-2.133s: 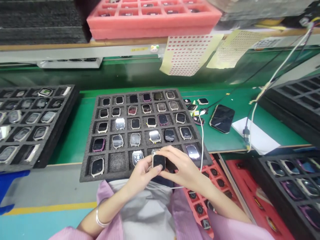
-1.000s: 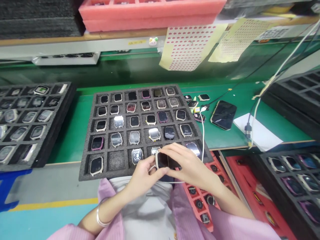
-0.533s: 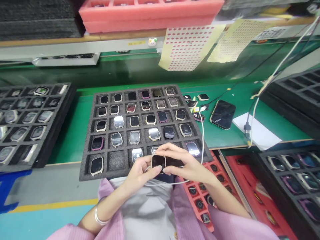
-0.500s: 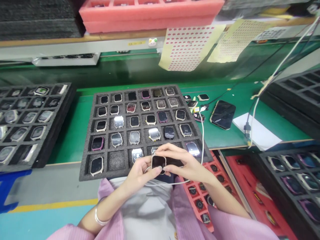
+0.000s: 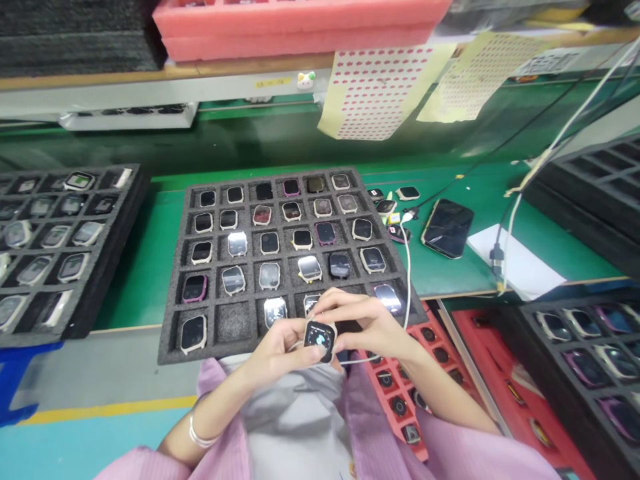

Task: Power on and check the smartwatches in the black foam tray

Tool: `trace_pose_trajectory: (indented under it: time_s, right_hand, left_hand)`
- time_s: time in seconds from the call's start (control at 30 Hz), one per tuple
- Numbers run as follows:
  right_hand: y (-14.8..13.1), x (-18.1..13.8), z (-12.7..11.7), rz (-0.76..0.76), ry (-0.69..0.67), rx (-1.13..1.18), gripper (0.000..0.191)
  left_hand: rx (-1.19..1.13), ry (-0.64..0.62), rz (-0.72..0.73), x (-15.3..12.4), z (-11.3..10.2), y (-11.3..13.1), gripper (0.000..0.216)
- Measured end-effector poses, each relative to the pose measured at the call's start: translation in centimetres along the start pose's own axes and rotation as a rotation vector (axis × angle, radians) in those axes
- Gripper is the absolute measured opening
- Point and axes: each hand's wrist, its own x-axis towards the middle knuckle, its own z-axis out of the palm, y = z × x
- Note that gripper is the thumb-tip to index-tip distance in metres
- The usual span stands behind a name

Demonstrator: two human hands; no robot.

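You are grasping a lit watch body [image 5: 320,337] between your left hand [image 5: 283,352] and right hand [image 5: 373,325], at the foam tray's [image 5: 176,293] six o'clock edge.

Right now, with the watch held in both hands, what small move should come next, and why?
Probably set the watch into the empty cell of the black foam tray: its screen is lit, and both hands, left and right, hold it just above that front row.
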Motion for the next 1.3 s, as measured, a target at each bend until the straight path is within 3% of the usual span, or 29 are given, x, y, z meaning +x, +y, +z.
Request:
trace_pose_trajectory:
  time_s: [0.2, 0.27, 0.37, 0.47, 0.67, 0.73, 1.03, 1.2, 1.3]
  right_hand:
    - [-0.3, 0.1, -0.5, 0.024, -0.035, -0.029, 0.032]
    - [-0.8, -0.1, -0.3, 0.024, -0.047, -0.127, 0.040]
    - [-1.7, -0.6, 0.5, 0.041, -0.024, -0.457, 0.058]
    - [-2.6, -1.1, 0.8, 0.047, 0.008, -0.821, 0.043]
    - [-2.7, -1.8, -2.2, 0.082, 0.108, -0.898, 0.043]
    - [-2.7, -2.2, -3.0, 0.126, 0.056, -0.983, 0.042]
    - [-5.1, -5.4, -6.5, 0.270, -0.121, -1.211, 0.033]
    - [-4.5, -4.9, -6.4, 0.369, -0.190, -1.363, 0.034]
    - [-4.1, -4.9, -6.7, 0.330, -0.161, -1.349, 0.032]
  left_hand:
    - [-0.011, 0.064, 0.030, 0.0, 0.6, 0.1, 0.035]
    - [0.009, 0.118, 0.039, 0.1, 0.8, 0.0, 0.034]
    - [0.098, 0.195, 0.046, 0.3, 1.2, -0.4, 0.035]
    - [0.251, 0.200, 0.017, 0.4, 1.6, -0.9, 0.042]
    - [0.300, 0.207, -0.039, 0.0, 1.8, -1.5, 0.040]
    - [0.271, 0.227, -0.017, 0.1, 1.8, -1.4, 0.036]
    - [0.246, 0.135, 0.019, 2.6, 3.5, -0.3, 0.028]
    - [0.235, 0.075, -0.023, 4.1, 3.5, -1.2, 0.029]
    - [0.239, 0.045, -0.061, 4.1, 3.4, -1.2, 0.034]
